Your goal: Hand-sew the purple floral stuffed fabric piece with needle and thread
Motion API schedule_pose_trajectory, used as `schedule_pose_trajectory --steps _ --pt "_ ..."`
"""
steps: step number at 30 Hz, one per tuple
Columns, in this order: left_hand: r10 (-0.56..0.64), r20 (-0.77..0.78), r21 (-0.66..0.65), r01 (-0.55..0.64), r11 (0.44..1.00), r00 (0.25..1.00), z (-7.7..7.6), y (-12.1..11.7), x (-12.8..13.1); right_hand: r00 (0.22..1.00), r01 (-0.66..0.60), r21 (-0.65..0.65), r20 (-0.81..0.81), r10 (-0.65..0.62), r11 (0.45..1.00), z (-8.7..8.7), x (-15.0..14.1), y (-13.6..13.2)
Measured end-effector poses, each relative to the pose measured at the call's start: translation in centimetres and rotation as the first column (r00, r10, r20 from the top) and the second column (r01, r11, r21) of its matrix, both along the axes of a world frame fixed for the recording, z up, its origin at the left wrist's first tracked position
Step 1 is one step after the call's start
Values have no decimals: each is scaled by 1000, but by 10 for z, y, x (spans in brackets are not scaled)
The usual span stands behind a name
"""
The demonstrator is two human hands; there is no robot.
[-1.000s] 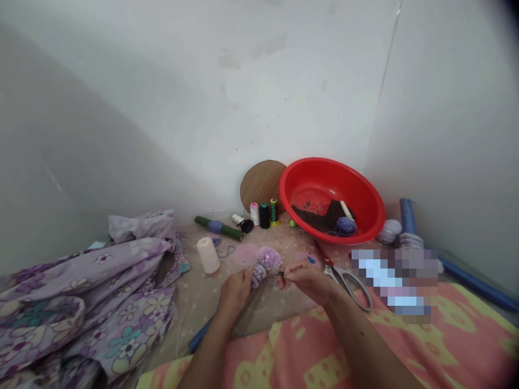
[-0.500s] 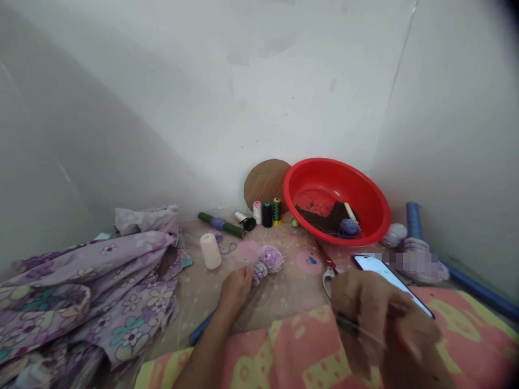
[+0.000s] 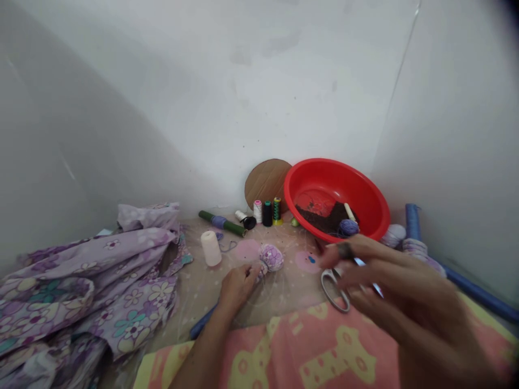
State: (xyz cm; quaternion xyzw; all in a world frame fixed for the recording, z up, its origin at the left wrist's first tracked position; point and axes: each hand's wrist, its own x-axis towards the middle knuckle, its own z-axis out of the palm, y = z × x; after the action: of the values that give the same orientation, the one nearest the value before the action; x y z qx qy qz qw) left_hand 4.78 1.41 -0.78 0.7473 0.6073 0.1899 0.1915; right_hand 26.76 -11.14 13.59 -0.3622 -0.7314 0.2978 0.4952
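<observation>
My left hand [image 3: 239, 285] lies low at the centre, its fingers closed around the neck of a ball-headed stick. The stick's round head [image 3: 271, 257] is covered in purple-and-white floral cloth and points away to the right. A blue length of handle [image 3: 201, 323] shows beside my left forearm. My right hand [image 3: 389, 286] is raised at the right, blurred, with a dark ring band on one finger. Its fingers are bent together; anything small between them cannot be made out. Below its fingertips are the grey-handled scissors [image 3: 335, 292], partly covered. A phone behind the hand is mostly hidden.
A red basin [image 3: 336, 167] with a purple yarn ball [image 3: 347, 228] leans by the wall. Several thread spools [image 3: 267, 214], a white cone [image 3: 211, 249] and a green tube [image 3: 223, 223] stand or lie nearby. Floral cloth [image 3: 133, 302] is heaped at left; blue sticks [image 3: 482, 294] lie at right.
My right hand left the ball-headed stick, drew back right and low with a faint thread trailing, then rose forward over the scissors and phone. My left hand keeps its hold.
</observation>
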Motion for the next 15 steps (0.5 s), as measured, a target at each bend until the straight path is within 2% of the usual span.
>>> schedule_pose_trajectory --steps 1,3,6,8,9,11,12,15 --pt "7 -5 0 -7 1000 1000 0 0 0 995 83 68 51 -86 994 -1 -8 14" --pt "25 -23 -17 -26 1000 999 0 0 0 960 192 50 198 -198 980 -18 -23 45" --pt "57 -46 -42 -59 997 997 -1 2 0 849 264 -82 493 -191 961 -66 -39 87" --pt "64 -59 -39 -66 997 996 -3 4 -1 799 325 -174 576 -171 930 -99 -48 104" --pt "65 -65 -41 -68 997 996 -3 5 -1 794 345 -211 586 -164 915 -113 -51 110" --pt "66 -67 -36 -69 997 996 -5 7 -2 832 305 -298 546 -101 905 -136 -57 117" --pt "60 -60 -35 -62 997 996 -6 7 -2 863 241 -341 504 -39 909 -144 -60 118" --pt "45 -53 -20 -46 999 998 -8 9 -4 926 160 -404 377 4 901 -162 -65 120"
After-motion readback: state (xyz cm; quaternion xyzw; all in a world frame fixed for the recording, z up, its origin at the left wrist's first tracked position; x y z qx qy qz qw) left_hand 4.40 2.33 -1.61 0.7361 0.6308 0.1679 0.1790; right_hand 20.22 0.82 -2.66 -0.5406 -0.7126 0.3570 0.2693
